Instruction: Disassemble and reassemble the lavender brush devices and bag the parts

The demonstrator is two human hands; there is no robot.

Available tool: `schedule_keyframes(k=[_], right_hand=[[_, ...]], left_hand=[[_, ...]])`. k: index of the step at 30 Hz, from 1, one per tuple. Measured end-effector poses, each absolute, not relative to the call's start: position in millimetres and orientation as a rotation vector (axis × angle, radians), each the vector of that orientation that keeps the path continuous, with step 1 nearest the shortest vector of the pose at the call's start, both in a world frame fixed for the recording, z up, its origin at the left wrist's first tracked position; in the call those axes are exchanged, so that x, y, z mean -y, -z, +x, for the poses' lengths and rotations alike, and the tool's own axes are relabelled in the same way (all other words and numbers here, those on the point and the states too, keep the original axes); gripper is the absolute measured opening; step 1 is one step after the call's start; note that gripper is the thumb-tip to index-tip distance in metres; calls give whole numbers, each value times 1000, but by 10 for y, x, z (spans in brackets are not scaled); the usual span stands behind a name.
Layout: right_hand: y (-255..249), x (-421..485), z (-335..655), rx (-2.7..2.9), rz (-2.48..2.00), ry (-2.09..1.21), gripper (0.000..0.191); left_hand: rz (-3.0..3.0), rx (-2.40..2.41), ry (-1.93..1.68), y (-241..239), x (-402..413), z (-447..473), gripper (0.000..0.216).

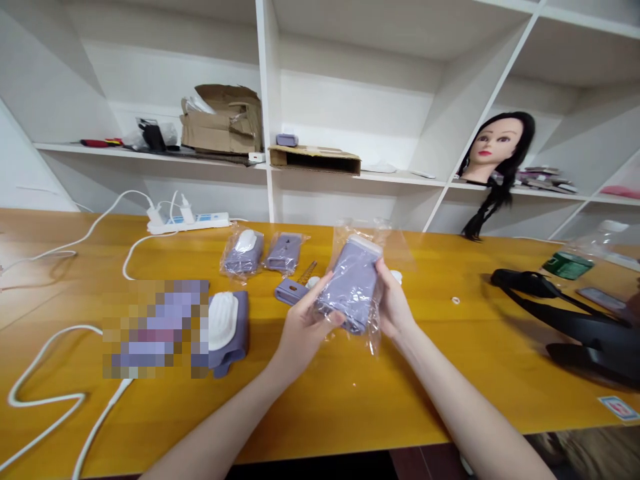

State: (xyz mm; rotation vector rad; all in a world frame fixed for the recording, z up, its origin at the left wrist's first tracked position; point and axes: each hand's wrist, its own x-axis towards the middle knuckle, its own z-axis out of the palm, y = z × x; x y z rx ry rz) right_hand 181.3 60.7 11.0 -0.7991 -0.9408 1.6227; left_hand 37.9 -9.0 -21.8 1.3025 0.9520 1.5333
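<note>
Between both hands, above the table, is a purple, box-shaped item in a clear plastic bag [350, 283], with a pale band at its top end. My left hand [305, 327] grips its lower left side, thumb across the front. Along the right edge, my right hand [393, 300] holds it with the fingers partly hidden behind. Just behind my left hand lies a small purple part [290, 291] with a slot and a brown spring-like piece [309, 271]. Farther back sit two more bagged purple pieces, one with a white oval pad [245, 241], the other plain with small dark holes [284, 253].
An unwrapped purple piece with a white ribbed pad [223, 320] stands at left, near a blurred-out patch and white cables [103, 427]. A power strip [190, 222] lies by the shelf. At right are black headgear [570, 313], a bottle [575, 257] and a mannequin head [493, 147].
</note>
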Motion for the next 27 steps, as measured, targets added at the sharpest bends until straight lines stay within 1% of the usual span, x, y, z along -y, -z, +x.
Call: schedule_keyframes(k=[2, 4, 6, 8, 12, 15, 18, 22, 27], right_hand=[[-118, -605, 1816, 847, -813, -1633, 26], [-120, -580, 1811, 791, -831, -1645, 19], [-112, -537, 1786, 787, -827, -1642, 16], [-98, -481, 1742, 798, -819, -1647, 17], [-66, -354, 1637, 868, -783, -1654, 25], [-53, -279, 1593, 937, -760, -1648, 30], [-61, -245, 1584, 959, -763, -1644, 34], [-131, -281, 1631, 919, -773, -1582, 38], [-244, -487, 1835, 792, -850, -1495, 30]], left_hand=[[1373, -894, -1458, 238, 117, 413, 73], [1469, -898, -1395, 241, 141, 433, 91], [1580, -1020, -1369, 230, 154, 434, 105], [1655, -1211, -1379, 216, 151, 417, 106], [1703, -1479, -1440, 206, 113, 357, 93], [1727, -1598, -1443, 208, 98, 322, 81], [1717, -1666, -1403, 212, 110, 312, 75], [1741, -1576, -1366, 229, 125, 323, 71], [1770, -1450, -1363, 220, 133, 321, 50]])
